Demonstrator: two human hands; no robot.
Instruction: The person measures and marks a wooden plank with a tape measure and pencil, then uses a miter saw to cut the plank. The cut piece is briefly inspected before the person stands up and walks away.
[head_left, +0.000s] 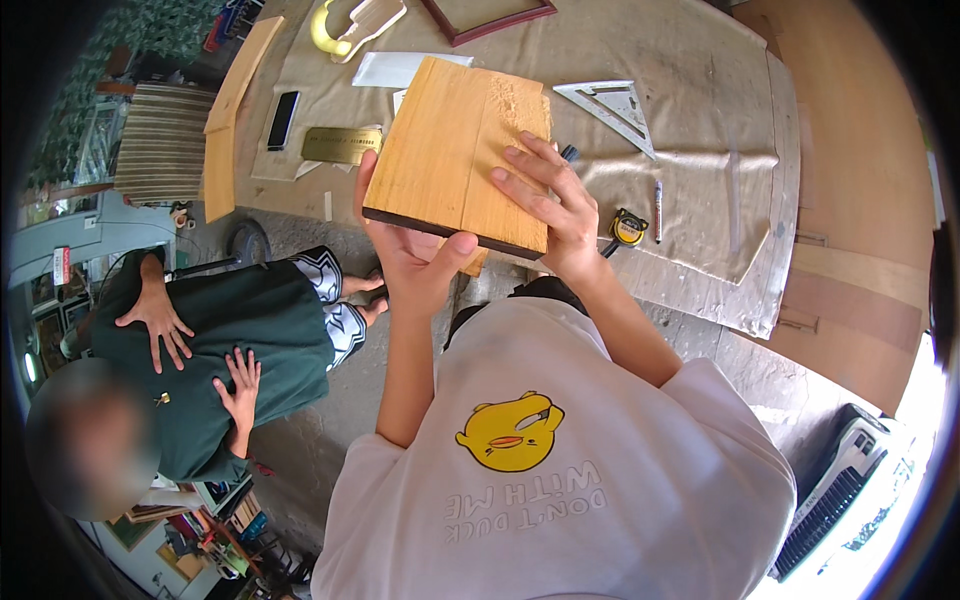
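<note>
Above the near edge of the table I hold up a squarish wooden board [440, 150], tilted, with pale yellow grain. Its near edge is dark, a seam runs down its face, and a rough patch marks the far right corner. My left hand [410, 255] grips the near left corner, its thumb at the dark edge and the other fingers partly hidden behind. Over the right side lies my right hand [560, 205], fingertips on the face; its thumb is out of sight.
On the cloth-covered table [700, 110] lie a triangular square [612, 108], a tape measure [628, 228], a pen [658, 212], a phone [283, 121], a brass-coloured plate [342, 145], a dark red frame [490, 22] and a yellow-handled tool [325, 30]. A person in dark green [240, 320] stands at left.
</note>
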